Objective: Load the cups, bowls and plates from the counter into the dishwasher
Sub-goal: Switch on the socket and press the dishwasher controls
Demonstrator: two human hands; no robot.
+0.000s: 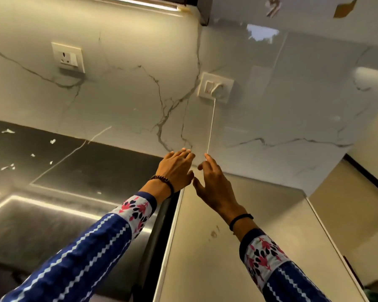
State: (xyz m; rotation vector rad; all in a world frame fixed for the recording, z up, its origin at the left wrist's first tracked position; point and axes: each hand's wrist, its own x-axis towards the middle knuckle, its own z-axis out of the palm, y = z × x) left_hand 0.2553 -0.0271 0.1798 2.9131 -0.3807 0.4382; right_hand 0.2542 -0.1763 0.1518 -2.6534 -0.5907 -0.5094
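Observation:
No cups, bowls or plates show in this view. My left hand (176, 168) and my right hand (214, 182) reach forward side by side above the far edge of a pale grey appliance top (238, 236), close to the marble wall. The fingers of both are spread and relaxed, and neither holds anything. My right index fingertip lies at the lower end of a thin white cable (211, 125) that hangs from a plug.
The white plug sits in a wall socket (216, 88) above my hands. A second socket (68, 57) is up to the left. A dark glossy counter (52, 214) spreads to the left, a beige cabinet side (358, 203) to the right.

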